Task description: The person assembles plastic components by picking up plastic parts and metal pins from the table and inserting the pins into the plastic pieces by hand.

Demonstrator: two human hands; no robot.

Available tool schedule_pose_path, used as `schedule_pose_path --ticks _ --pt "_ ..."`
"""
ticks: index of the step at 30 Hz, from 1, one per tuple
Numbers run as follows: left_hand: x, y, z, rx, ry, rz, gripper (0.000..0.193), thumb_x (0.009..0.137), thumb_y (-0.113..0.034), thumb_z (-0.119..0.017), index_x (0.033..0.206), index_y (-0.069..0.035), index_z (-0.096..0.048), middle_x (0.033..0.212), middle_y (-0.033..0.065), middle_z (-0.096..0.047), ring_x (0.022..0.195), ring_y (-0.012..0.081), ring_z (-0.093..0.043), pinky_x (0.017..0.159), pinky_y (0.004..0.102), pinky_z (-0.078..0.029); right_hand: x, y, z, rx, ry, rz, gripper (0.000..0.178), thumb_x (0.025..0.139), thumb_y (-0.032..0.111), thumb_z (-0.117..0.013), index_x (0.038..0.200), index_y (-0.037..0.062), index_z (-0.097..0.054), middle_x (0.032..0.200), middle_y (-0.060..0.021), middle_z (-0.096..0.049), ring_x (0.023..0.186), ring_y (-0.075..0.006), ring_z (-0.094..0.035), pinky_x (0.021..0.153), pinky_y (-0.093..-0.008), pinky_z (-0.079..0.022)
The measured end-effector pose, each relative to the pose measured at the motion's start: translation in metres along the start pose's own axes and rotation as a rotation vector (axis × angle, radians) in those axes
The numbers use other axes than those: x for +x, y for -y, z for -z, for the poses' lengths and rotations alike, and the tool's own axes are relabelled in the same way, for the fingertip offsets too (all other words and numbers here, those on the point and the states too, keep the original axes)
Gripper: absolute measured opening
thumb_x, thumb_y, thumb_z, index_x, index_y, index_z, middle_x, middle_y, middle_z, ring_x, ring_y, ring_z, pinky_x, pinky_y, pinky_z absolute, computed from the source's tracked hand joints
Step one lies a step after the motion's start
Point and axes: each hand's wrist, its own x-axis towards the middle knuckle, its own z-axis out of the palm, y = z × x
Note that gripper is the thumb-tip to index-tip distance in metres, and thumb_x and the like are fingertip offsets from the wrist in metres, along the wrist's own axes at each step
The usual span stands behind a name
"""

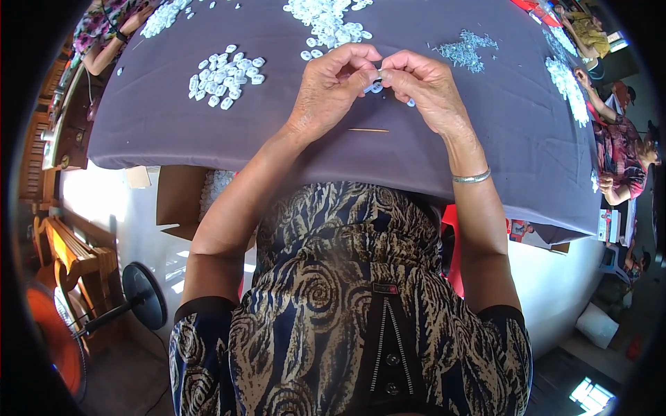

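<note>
Above the near part of the cloth, my left hand (pixel 331 90) and my right hand (pixel 429 89) meet, fingertips pinched together. Between them is a small whitish plastic piece (pixel 377 88), mostly covered by the fingers. A dark spot shows at its top, too small to make out. Just below the hands a thin wooden stick (pixel 368 130) lies on the cloth. To the left is a loose pile of white oval plastic pieces (pixel 225 78). Past my hands spreads a larger heap of similar pieces (pixel 326 24). Small shiny metal-looking bits (pixel 468 50) lie beyond my right hand.
A grey-purple cloth (pixel 159 118) covers the table. Other people's arms (pixel 104 55) (pixel 598 100) reach in at far left and right, near more white piles (pixel 567 87). An open cardboard box (pixel 182 197) stands under the left edge, and a fan (pixel 55 340) at lower left.
</note>
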Motion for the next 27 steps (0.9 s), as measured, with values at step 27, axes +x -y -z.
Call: schedule_pose_path --ticks 27 --pt "-0.002 -0.001 -0.003 -0.216 -0.073 0.225 0.016 0.089 -0.001 -0.055 0.104 0.000 -0.059 0.087 0.0083 -0.065 0.079 0.0139 -0.064 0.067 0.0267 -0.055 0.001 0.005 -0.009 -0.440 -0.126 0.193 0.006 0.087 0.005 -0.062 0.085 0.0000 -0.061 0.077 0.0028 -0.058 0.065 -0.0025 -0.054 0.056 -0.0190 -0.044"
